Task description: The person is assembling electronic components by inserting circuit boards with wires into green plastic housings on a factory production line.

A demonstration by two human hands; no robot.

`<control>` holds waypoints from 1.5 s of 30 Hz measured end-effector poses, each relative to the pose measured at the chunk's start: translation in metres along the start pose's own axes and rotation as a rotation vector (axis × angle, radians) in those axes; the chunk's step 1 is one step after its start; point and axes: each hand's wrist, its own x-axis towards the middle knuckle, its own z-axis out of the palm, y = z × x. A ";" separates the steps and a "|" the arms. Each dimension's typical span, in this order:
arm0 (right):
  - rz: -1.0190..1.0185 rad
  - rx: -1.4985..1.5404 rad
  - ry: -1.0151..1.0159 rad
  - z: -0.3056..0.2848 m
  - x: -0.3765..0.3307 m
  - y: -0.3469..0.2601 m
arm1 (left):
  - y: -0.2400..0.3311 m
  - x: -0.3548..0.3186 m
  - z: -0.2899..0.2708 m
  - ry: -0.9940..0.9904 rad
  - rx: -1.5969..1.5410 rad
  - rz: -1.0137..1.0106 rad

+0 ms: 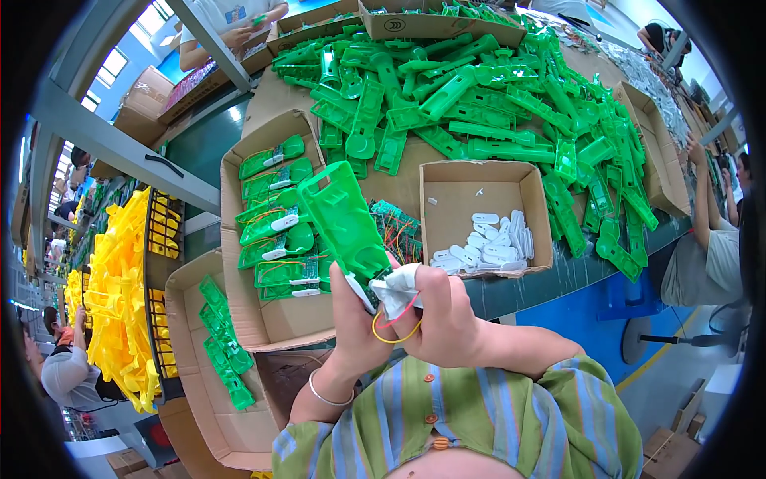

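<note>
My left hand (357,326), closed, grips a green plastic housing (339,211), an open half-shell tilted upward in front of me. My right hand (451,319) is closed at the housing's lower end, its fingertips wrapped in white covers. A yellow wire and a red wire (386,340) loop out below the fingers. A slim white plastic piece (361,291) shows beside my left thumb. The fingers mostly hide what my right hand pinches, though a dark bit of circuit board shows at the housing's end. Behind the hands lie circuit boards with orange and red wires (396,227).
A cardboard box (239,319) at left holds rows of green housings with boards. Another box (542,191) holds loose white oval pieces. A large heap of green housings (479,100) covers the far table. Yellow plastic parts (120,299) fill a rack at far left. Other people work around.
</note>
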 end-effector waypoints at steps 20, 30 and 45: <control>0.071 -0.245 0.066 -0.056 0.016 0.039 | -0.002 0.016 -0.015 -0.086 -1.049 -0.310; -0.306 -0.133 0.226 -0.046 0.042 0.037 | -0.003 -0.004 -0.006 -0.286 -0.748 -0.324; -0.250 0.044 0.060 -0.033 0.060 0.065 | 0.010 -0.009 -0.009 -0.179 -0.774 -0.415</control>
